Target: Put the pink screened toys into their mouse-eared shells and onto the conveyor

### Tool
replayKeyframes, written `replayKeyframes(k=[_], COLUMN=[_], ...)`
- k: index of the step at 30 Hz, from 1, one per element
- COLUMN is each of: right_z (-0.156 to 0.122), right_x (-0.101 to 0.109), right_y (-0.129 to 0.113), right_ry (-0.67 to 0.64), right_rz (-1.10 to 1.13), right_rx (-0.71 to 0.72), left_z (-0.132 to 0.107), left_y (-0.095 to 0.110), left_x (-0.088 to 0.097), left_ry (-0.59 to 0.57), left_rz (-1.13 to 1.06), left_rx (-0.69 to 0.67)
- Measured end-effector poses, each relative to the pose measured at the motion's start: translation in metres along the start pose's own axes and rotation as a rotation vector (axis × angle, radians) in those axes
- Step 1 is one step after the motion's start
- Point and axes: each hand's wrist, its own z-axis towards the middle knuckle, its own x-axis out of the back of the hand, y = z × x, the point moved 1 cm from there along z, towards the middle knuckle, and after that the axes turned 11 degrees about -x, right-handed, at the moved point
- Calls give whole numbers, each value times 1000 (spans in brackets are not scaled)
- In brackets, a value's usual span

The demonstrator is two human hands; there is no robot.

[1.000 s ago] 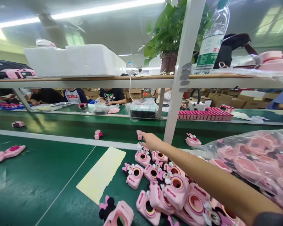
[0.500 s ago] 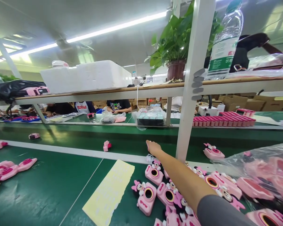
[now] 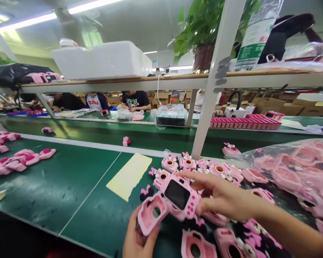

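Note:
My left hand (image 3: 140, 238) is closed around a pink silicone camera cover (image 3: 153, 214), hollow side up with a round hole through it. In my right hand (image 3: 222, 195) is a pink toy camera (image 3: 179, 195), gripped at its right side. Its dark screen and magenta buttons face me, and its lower left lies close beside the cover; whether they touch I cannot tell. Behind and below my hands lie several pink covers with mouse figures, such as one cover (image 3: 169, 163) near the bench's far edge. Another hollow cover (image 3: 197, 247) sits nearest me.
A yellow paper sheet (image 3: 130, 175) lies left of the covers. At right, a clear bag (image 3: 301, 157) holds more pink covers. A white post (image 3: 204, 123) rises beyond them, supporting a shelf (image 3: 104, 83). Pink pieces (image 3: 24, 159) lie far left. Co-workers sit opposite.
My right hand has come back from the sunken far strip and now holds a toy camera. My left hand has come into view holding a cover. The view has tilted down.

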Motion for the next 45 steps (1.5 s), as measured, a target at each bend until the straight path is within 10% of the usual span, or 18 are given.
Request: replayKeyframes(k=[3, 7, 19, 22, 27, 34, 41, 45], right_z=[-39, -54, -62, -58, -69, -75, -57, -49], right_x=[-43, -68, -38, -30, -35, -83, -108, -112], right_y=[5, 15, 4, 15, 39, 58, 62, 68], right_ry=[17, 8, -327, -255, 243, 211, 520, 490], right_rz=[137, 223, -168, -237, -148, 491, 455, 491], right_rx=[-53, -83, 2, 98, 76, -67, 91, 148], left_z=[2, -1, -21, -22, -23, -24, -23, -21], left_y=[25, 56, 74, 68, 49, 50, 53, 52], left_x=[7, 15, 9, -3, -15, -16, -34, -30], left_ry=[-235, -372, -678, -623, -456, -598, -399, -388], left_rz=[-195, -88, 19, -82, -207, -194, -180, -92], left_rx=[145, 13, -185, -187, -280, -253, -187, -219])
